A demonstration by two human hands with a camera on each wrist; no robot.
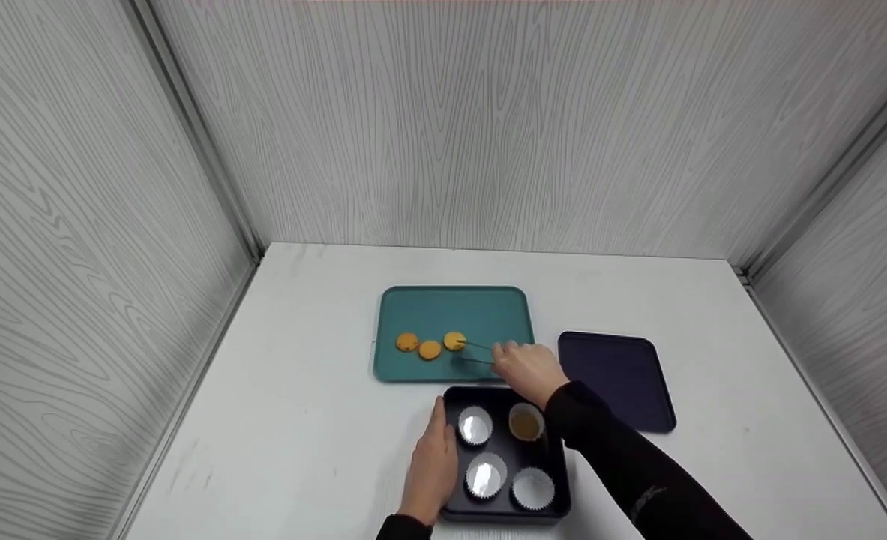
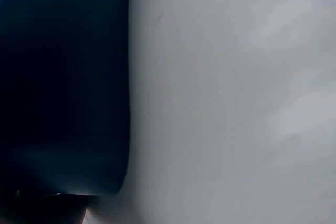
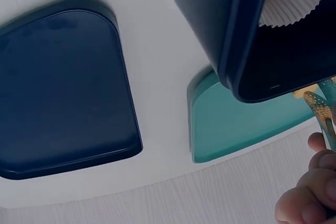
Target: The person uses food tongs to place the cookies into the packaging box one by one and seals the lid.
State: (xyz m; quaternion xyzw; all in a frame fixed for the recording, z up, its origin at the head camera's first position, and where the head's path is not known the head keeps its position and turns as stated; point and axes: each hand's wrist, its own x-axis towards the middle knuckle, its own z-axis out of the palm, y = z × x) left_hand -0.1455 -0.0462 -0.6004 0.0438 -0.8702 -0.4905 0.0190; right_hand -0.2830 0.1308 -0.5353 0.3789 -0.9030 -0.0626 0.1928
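Observation:
My right hand (image 1: 527,369) grips a pair of thin metal tongs (image 3: 320,109) with perforated tips. Over the teal tray (image 1: 458,307), the tongs stand spread, one tip at a round yellow cookie (image 1: 454,340). Left of it lie two more cookies, an orange one (image 1: 407,342) and another (image 1: 430,349). Along the left wall of a deep dark blue box (image 1: 507,516) rests my left hand (image 1: 432,466), fingers straight. Inside the box sit several white paper cups (image 1: 486,476); the back right cup (image 1: 525,421) has a brown round piece in it. In the left wrist view, the hand is mostly hidden.
A flat dark blue tray or lid (image 1: 615,379) lies right of the box on the white table (image 1: 301,420). The box stands just in front of the teal tray. Wood-patterned panels (image 1: 458,135) enclose the table at the back and both sides.

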